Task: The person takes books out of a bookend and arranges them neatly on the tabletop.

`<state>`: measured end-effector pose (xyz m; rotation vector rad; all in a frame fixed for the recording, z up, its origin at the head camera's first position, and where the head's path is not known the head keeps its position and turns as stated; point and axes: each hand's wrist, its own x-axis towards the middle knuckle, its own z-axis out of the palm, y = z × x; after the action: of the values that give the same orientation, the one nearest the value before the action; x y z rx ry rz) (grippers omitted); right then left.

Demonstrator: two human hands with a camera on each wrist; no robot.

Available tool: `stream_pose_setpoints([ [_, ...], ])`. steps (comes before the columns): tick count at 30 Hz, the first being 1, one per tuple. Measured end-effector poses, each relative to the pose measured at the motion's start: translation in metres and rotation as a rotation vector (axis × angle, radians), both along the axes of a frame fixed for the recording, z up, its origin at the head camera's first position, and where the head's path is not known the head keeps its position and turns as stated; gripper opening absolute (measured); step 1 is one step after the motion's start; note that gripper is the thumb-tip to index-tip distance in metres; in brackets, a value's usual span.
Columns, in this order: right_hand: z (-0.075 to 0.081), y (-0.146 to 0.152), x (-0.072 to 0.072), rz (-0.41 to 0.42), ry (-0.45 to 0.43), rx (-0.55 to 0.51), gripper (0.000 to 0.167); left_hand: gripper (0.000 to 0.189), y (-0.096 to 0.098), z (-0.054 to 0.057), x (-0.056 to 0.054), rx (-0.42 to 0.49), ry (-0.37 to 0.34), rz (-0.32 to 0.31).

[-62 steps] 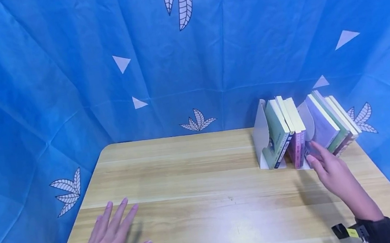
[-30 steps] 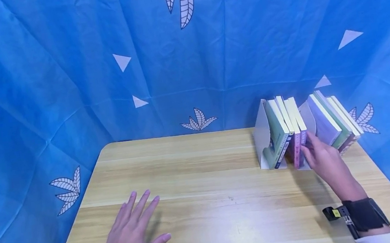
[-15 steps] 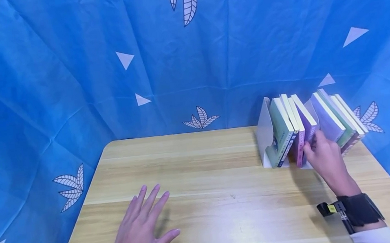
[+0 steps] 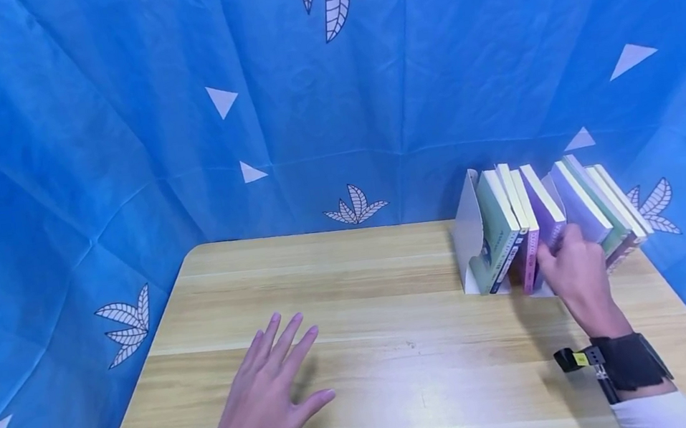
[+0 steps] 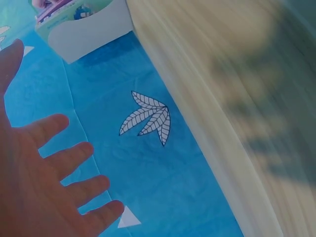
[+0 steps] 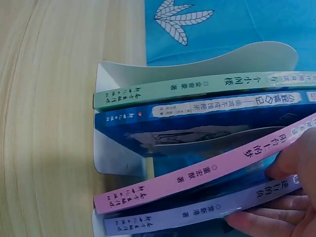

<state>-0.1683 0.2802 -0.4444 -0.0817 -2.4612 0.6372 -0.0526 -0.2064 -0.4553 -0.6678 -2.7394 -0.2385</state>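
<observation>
My right hand (image 4: 579, 277) pinches a purple book (image 4: 540, 209) near the table's right side. In the right wrist view, the thumb lies between the purple spine (image 6: 197, 210) and a pink book (image 6: 202, 168), with fingers on the other side. Left of the pink book lean a green book (image 4: 494, 212) and a dark blue book (image 6: 207, 123), beside a white bookend (image 4: 467, 230). My left hand (image 4: 266, 397) is spread above the left half of the table, holding nothing. Its fingers (image 5: 69, 160) are straight and apart in the left wrist view.
Right of the held book, a second white bookend (image 4: 550, 187) is partly hidden. Beyond it lean a lilac book (image 4: 583, 208) and several others, including a pale green one (image 4: 594, 192). A blue patterned cloth (image 4: 328, 100) hangs behind the wooden table (image 4: 356, 313).
My right hand has come in from the right, taken hold of the purple book and tilted its top away from the pink one. My left hand has drifted right.
</observation>
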Motion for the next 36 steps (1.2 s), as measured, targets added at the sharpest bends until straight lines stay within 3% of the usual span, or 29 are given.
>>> stream_pose_setpoints([
  [8,0.006,0.0,0.013,-0.002,0.009,0.001,0.019,0.086,0.012,0.001,-0.006,-0.006,-0.032,-0.014],
  [12,0.01,0.0,0.024,0.005,0.0,-0.001,0.021,0.086,0.017,-0.001,-0.009,-0.003,-0.016,-0.042],
  [18,0.017,0.0,0.04,0.037,0.058,0.029,0.021,0.086,0.025,-0.004,-0.013,0.013,0.0,-0.058],
  [24,0.03,-0.002,0.056,0.028,0.015,0.01,0.023,0.089,0.035,-0.006,-0.017,0.042,0.014,-0.073],
  [36,0.052,0.0,0.086,0.021,-0.007,-0.013,0.032,0.091,0.07,-0.005,-0.027,0.085,0.054,-0.194],
])
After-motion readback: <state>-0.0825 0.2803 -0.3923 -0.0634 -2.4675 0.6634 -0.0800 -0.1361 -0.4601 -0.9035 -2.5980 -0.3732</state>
